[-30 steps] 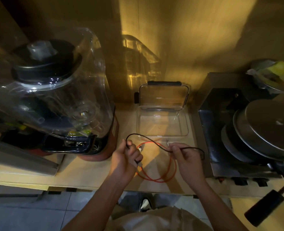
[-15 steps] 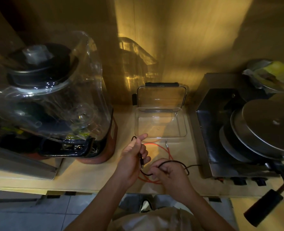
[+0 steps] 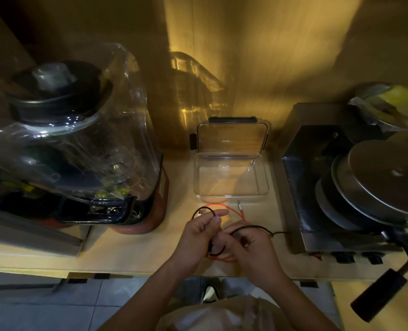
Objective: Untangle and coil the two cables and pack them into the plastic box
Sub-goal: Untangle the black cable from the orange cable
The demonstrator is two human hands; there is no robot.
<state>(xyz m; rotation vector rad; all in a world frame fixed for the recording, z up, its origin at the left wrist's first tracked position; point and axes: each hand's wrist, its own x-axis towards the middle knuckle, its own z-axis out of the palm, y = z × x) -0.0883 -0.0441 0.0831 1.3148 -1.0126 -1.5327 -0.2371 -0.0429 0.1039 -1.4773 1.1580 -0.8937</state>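
A thin black cable [image 3: 250,227] runs between my two hands above the counter. My left hand [image 3: 199,235] pinches one end of it, with small loops of the cable showing above and below the fingers. My right hand [image 3: 250,247] grips the same cable beside the left, and its free tail trails right across the counter. Under both hands lies an orange cable [image 3: 240,212] in a loose ring, its silver plug pointing at the box. The clear plastic box [image 3: 231,193] stands open and empty just behind, its lid [image 3: 231,139] leaning back against the wall.
A big blender [image 3: 78,149] with a clear hood fills the left of the counter. On the right stands a steel appliance [image 3: 317,187] with round pans and a black handle [image 3: 377,297] jutting past the counter edge. The counter edge runs right below my wrists.
My hands came together over the orange ring. The right hand brought the black cable in from the right, and the left hand now holds loops of it.
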